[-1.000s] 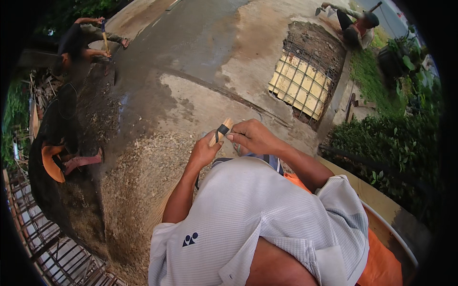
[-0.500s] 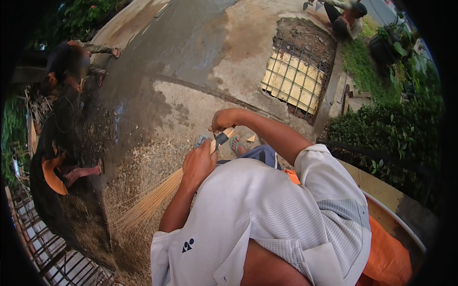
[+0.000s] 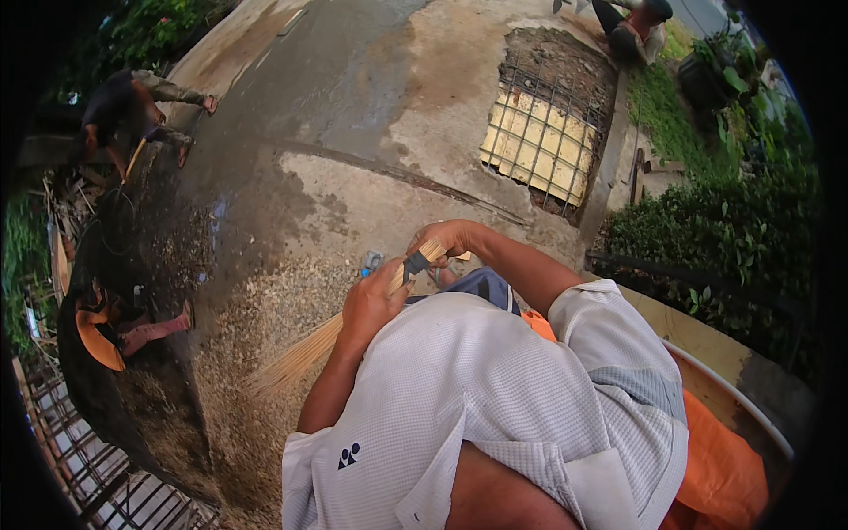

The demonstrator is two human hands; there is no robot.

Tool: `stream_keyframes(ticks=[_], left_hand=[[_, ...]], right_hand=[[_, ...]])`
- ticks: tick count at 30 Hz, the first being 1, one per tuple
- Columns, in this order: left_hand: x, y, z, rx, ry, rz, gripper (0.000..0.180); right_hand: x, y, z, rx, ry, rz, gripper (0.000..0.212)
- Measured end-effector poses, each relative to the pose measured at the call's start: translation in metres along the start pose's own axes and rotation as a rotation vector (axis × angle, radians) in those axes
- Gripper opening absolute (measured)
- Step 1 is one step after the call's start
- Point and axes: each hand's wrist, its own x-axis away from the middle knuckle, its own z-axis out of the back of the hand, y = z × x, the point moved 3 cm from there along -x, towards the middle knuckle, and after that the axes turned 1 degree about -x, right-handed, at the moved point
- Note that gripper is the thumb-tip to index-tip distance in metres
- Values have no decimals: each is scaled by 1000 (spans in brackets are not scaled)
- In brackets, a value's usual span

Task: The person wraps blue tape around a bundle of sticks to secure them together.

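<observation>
A stick broom (image 3: pixel 303 355) of thin pale sticks slants across in front of my body, its loose ends fanned out to the lower left. My left hand (image 3: pixel 368 303) is wrapped round the bundle below its bound end. A black strip (image 3: pixel 415 262) circles the sticks near the top, where their cut ends show. My right hand (image 3: pixel 442 237) is closed at this strip, fingers curled behind the bundle and partly hidden. Beyond my left hand a small blue and grey object (image 3: pixel 372 262) lies on the ground.
Two people (image 3: pixel 115 115) (image 3: pixel 102 331) bend over at the left, another person (image 3: pixel 632 31) at the top right. A steel mesh (image 3: pixel 541 141) covers a pit with yellow boards. Wet concrete (image 3: pixel 327 71) stretches ahead, gravelly ground (image 3: pixel 256 309) nearer. Hedges (image 3: pixel 715 238) and an orange sheet (image 3: pixel 724 468) are to the right.
My right hand has moved slightly right and nearer to me, round behind the broom's bound end. The strip stretched out to its fingers before now lies against the sticks. The broom has shifted right.
</observation>
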Motion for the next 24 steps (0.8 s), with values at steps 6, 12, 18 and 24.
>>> stream_keyframes(ticks=[6, 12, 18, 24], left_hand=[[-14, -26, 2, 718, -34, 255, 46], [-23, -35, 11, 880, -91, 419, 48], [-24, -38, 14, 890, -91, 455, 50], [-26, -44, 17, 896, -30, 473, 45]], right_hand=[[38, -27, -43, 96, 237, 345, 28], [47, -35, -65, -54, 374, 553, 31], [60, -42, -79, 649, 842, 572, 24], [66, -29, -74, 979, 912, 704, 25]])
